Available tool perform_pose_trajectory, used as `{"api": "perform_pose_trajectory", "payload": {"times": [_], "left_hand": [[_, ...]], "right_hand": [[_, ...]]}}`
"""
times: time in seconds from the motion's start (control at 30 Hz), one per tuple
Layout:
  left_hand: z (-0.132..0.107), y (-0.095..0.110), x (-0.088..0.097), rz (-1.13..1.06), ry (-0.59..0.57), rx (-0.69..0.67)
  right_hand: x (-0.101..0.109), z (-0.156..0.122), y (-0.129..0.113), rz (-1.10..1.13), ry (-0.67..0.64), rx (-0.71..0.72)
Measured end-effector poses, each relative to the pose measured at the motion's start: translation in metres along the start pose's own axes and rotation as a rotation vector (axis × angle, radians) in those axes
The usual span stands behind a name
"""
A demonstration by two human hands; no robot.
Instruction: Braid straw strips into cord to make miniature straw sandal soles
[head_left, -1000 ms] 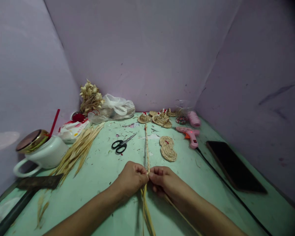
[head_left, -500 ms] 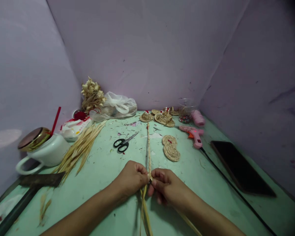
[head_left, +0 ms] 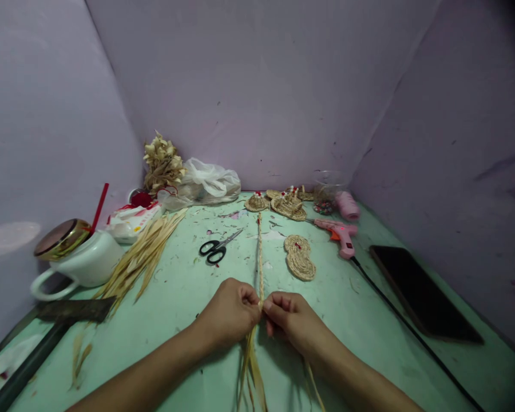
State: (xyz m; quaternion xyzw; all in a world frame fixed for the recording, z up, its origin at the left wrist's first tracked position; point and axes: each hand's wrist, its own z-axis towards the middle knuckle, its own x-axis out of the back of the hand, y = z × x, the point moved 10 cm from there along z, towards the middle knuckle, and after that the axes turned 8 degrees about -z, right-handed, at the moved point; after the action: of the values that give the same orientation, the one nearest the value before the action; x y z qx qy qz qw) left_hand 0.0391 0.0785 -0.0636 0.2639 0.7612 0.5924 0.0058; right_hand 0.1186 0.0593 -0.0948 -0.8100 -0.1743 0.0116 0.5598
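A thin plaited straw cord [head_left: 260, 252] lies straight along the middle of the green table [head_left: 184, 297], running away from me. My left hand [head_left: 234, 312] and my right hand [head_left: 292, 320] meet at its near end, both pinched shut on the strands. Loose straw strands [head_left: 249, 372] hang down from between the hands toward me. The fingertips touch at the plait.
Black scissors [head_left: 217, 249], a coiled straw mat [head_left: 300, 257], a pink glue gun [head_left: 340, 234] with black cord, and a dark phone [head_left: 424, 302] lie beyond. A straw bundle [head_left: 142, 257], white mug [head_left: 79, 260] and dark blade [head_left: 51, 337] sit left. Small woven pieces [head_left: 283, 204] and a plastic bag [head_left: 206, 182] line the back wall.
The hands stay at the plait's near end, with the right hand's fingers shifting on the strands. The loose strands below have swung slightly. The view has drifted a little.
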Motion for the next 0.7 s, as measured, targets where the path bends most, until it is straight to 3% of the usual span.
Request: {"api": "perform_pose_trajectory", "payload": {"times": [0.2,0.33,0.43,0.57,0.63,0.7], "left_hand": [[-0.008,-0.003,0.014,0.237,0.076,0.076],[-0.023,0.009,0.009,0.398,0.091,0.057],[-0.036,0.026,-0.011,0.680,0.102,-0.090],[-0.045,0.019,-0.056,1.007,-0.065,-0.165],[-0.047,0.016,-0.067,1.043,-0.120,-0.210],[-0.048,0.018,-0.066,0.962,-0.139,-0.226]], "right_hand": [[0.003,0.002,0.008,-0.028,0.066,-0.026],[0.004,-0.001,0.005,0.032,0.095,-0.008],[0.005,-0.005,0.002,0.120,0.131,-0.013],[0.001,-0.005,0.000,0.221,0.108,0.005],[-0.001,-0.004,-0.001,0.238,0.085,0.014],[-0.002,-0.003,0.001,0.243,0.063,-0.012]]}}
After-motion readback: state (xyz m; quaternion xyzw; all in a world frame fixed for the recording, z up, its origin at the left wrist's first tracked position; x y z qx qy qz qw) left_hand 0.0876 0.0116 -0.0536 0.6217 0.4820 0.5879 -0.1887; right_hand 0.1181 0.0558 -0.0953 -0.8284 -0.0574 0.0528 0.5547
